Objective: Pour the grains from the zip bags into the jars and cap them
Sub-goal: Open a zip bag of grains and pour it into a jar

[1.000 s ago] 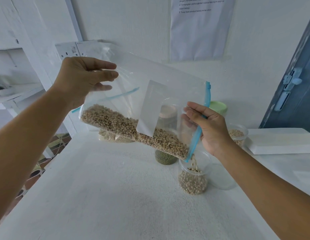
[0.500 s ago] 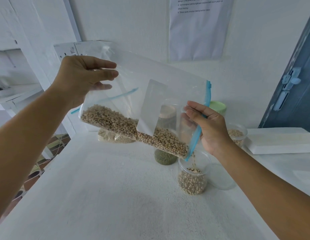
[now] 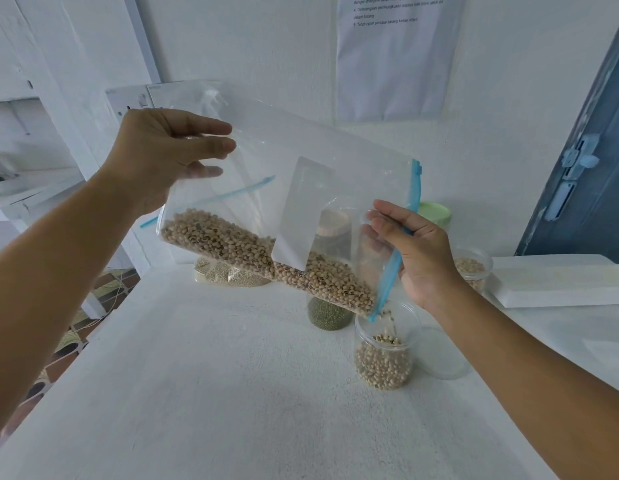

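counter (image 3: 204,393) white, wall (image 3: 266,46) w/ notice (image 3: 398,64)

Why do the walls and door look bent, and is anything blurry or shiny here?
Head view: the wide-angle lens bows the door and wall edges; soft, even light, with faint shadows; the zip bag shows pale sheen, so jars behind look hazy; falling beans smear slightly; the wall notice text is too small to read.

A zip bag (image 3: 287,188) of beans (image 3: 266,261) hangs tilted above the counter (image 3: 232,393), left hand (image 3: 162,157) at its raised end, right hand (image 3: 415,251) at its low mouth over an open jar (image 3: 384,351). Behind stand more jars (image 3: 330,313); a lid (image 3: 446,355) lies right.
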`<state>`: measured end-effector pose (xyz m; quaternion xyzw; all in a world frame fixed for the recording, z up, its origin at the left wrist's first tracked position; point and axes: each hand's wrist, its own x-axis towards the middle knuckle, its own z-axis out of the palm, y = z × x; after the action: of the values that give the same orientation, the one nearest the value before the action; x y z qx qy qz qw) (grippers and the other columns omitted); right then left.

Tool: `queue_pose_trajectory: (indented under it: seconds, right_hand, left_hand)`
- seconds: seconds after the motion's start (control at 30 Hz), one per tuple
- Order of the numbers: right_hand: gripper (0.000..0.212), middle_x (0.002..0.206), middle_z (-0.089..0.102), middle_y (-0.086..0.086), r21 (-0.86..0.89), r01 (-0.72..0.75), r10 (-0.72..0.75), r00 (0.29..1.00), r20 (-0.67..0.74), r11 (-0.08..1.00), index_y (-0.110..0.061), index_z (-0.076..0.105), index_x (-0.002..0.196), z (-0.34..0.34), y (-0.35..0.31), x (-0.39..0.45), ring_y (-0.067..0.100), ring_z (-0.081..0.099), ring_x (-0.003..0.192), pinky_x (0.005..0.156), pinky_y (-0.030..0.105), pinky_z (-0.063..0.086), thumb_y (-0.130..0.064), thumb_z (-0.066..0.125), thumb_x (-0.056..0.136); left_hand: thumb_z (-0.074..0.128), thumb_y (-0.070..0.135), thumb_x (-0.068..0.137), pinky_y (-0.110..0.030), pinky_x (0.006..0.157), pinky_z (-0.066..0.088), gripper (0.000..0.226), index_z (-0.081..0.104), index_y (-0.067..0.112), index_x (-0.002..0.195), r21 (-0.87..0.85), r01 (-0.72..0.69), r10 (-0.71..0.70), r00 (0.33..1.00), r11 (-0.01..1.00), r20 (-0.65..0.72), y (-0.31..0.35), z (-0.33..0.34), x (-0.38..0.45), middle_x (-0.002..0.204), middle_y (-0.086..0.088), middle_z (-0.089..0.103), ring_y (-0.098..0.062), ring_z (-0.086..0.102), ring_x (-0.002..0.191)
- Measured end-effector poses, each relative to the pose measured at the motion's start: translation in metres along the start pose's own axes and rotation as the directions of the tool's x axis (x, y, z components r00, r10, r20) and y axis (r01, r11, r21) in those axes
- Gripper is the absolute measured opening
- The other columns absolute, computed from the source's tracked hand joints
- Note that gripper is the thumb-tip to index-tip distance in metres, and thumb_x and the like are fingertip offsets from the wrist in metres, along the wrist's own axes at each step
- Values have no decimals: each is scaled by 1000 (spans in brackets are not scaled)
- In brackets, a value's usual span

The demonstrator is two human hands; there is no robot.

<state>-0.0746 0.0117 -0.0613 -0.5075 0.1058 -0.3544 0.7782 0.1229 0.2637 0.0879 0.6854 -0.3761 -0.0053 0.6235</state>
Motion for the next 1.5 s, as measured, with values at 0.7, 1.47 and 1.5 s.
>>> queue_pose_trajectory:
  seconds: [0.7, 1.47, 1.5]
  right_hand:
    - [26, 106, 79, 9, 16, -3, 3, 1000, 13, 1000, -9, 76, 114, 3, 1, -2, 25, 77, 99, 88, 32, 62, 0, 73, 90]
    - [28, 110, 78, 12, 13, -1, 1, 1000, -8, 1000, -8, 76, 115, -3, 3, -5, 27, 76, 100, 94, 37, 61, 1, 73, 89]
    - [27, 110, 78, 12, 13, -1, 1, 1000, -13, 1000, -8, 76, 115, -3, 3, -5, 27, 76, 100, 95, 38, 61, 1, 73, 89]
  left_hand:
    - [90, 14, 72, -35, 81, 65, 20, 84, 19, 91, 6, -5, 5, 1000, 1000, -2, 0, -1, -2, 80, -2, 78, -18, 74, 85]
    - [90, 15, 71, -37, 82, 65, 26, 83, 16, 96, -7, 2, -2, 1000, 1000, 15, -2, 0, -2, 85, -7, 79, -22, 75, 88]
    - [90, 15, 71, -37, 81, 65, 28, 83, 15, 97, -8, 2, -1, 1000, 1000, 16, -2, 0, -1, 85, -7, 79, -22, 75, 88]
